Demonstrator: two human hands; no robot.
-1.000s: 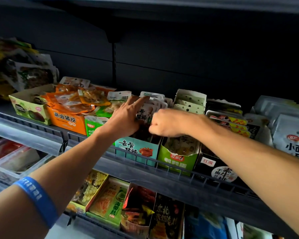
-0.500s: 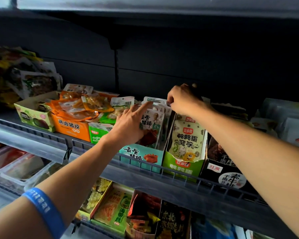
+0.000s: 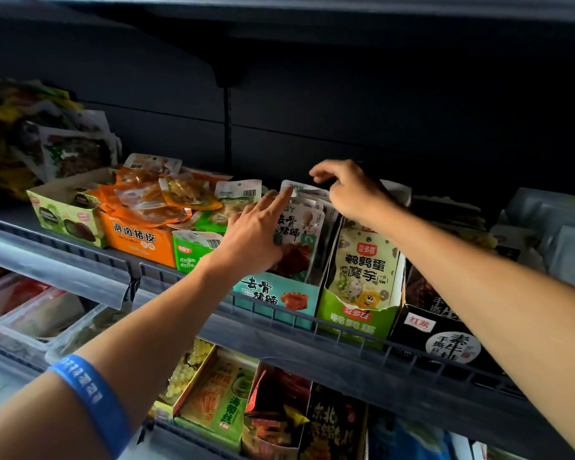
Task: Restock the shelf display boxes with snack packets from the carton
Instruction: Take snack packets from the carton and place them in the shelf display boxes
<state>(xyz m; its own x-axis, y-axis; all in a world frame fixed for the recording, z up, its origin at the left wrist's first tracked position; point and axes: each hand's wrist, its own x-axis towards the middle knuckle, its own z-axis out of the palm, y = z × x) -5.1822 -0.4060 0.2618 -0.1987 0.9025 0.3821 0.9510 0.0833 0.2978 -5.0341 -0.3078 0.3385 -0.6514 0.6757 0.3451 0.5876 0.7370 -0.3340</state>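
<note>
My left hand (image 3: 251, 237) lies flat against the front of the upright packets (image 3: 299, 234) in the teal box (image 3: 276, 295), fingers straight, forefinger reaching the top edge of the front packet. Judged purpose: bracing the stack so it stays upright and leaves room behind.

My right hand (image 3: 349, 190) hovers just above and behind the same stack, fingers loosely curled, thumb and forefinger apart. I see nothing in it; the grip looks empty.

Just right of my right hand, the green box (image 3: 356, 322) shows one tall packet standing at its front. Left of my left hand, the orange box (image 3: 136, 242) is heaped with loose packets lying flat.

Carton: not in view. The shelf rail (image 3: 346, 330) runs under both wrists.

Judgement: teal box near full; the stack is being squared.
</note>
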